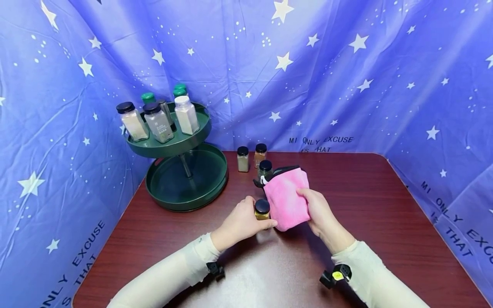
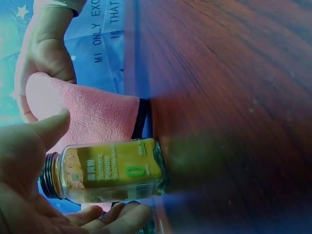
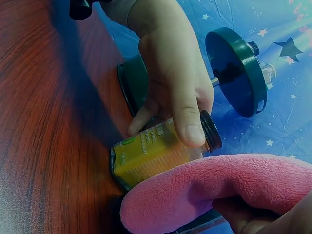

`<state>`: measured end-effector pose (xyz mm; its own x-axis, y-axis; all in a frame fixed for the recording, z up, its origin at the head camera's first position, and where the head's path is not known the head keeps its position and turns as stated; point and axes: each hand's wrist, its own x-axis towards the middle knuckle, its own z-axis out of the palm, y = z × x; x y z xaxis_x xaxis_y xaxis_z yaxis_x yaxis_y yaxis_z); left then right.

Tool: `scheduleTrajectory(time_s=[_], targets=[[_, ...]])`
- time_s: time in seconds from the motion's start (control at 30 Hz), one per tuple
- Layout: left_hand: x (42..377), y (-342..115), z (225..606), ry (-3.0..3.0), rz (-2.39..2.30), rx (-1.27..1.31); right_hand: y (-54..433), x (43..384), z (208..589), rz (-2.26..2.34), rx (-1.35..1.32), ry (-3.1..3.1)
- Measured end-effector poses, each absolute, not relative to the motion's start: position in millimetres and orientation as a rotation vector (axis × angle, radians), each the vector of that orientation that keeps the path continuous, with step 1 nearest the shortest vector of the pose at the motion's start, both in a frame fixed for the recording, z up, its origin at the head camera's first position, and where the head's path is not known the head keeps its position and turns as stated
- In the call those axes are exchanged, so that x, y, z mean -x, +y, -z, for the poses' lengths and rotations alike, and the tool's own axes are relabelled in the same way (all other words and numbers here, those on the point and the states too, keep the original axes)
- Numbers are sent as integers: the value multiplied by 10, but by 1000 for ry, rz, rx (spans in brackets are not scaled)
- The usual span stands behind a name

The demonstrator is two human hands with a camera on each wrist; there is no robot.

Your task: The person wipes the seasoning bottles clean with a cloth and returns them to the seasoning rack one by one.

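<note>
A turmeric powder jar (image 2: 117,168) with a black lid stands upright near the middle of the table. My left hand (image 1: 242,220) surrounds it, thumb on the near side and fingers on the other. In the left wrist view a gap shows between thumb and jar, and the fingers look loose. With my right hand (image 1: 321,214) I hold a folded pink cloth (image 1: 286,196) with black edging, thumb on top. The cloth's left edge is right beside the jar; whether they touch I cannot tell.
Behind the cloth stand three black-lidded spice jars (image 1: 242,159). At the left is a two-tier green turntable (image 1: 186,201); several jars (image 1: 158,124) with black, green and white lids occupy its upper tier. A starry blue curtain (image 1: 246,77) hangs around the dark red table (image 1: 385,205).
</note>
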<state>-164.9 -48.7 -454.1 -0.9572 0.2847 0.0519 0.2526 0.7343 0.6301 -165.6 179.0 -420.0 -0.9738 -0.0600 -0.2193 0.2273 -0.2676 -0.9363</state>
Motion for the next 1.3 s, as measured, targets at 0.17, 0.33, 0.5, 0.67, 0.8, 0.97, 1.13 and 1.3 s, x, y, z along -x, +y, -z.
scheduleTrajectory(time_s=[0.17, 0.33, 0.5, 0.67, 0.8, 0.97, 1.13, 1.3], targets=[[1639, -463, 4521, 2921, -1045, -402, 1795, 1647, 4199, 2348, -208, 1790], [1659, -456, 4505, 2929, -1086, -407, 1794, 1640, 4194, 2347, -197, 1799], [1682, -471, 4495, 2917, -1114, -447, 1779, 1641, 4189, 2346, -176, 1809], [1691, -490, 4468, 2891, -1109, -473, 1761, 1637, 4186, 2331, -172, 1820], [1705, -503, 4454, 2878, -1105, -496, 1747, 1632, 4178, 2320, -173, 1825], [1724, -523, 4441, 2860, -1110, -521, 1730, 1622, 4167, 2319, -175, 1828], [1736, -547, 4416, 2808, -1124, -530, 1708, 1612, 4150, 2303, -172, 1834], [1754, -561, 4398, 2777, -1122, -536, 1673, 1604, 4129, 2277, -152, 1834]])
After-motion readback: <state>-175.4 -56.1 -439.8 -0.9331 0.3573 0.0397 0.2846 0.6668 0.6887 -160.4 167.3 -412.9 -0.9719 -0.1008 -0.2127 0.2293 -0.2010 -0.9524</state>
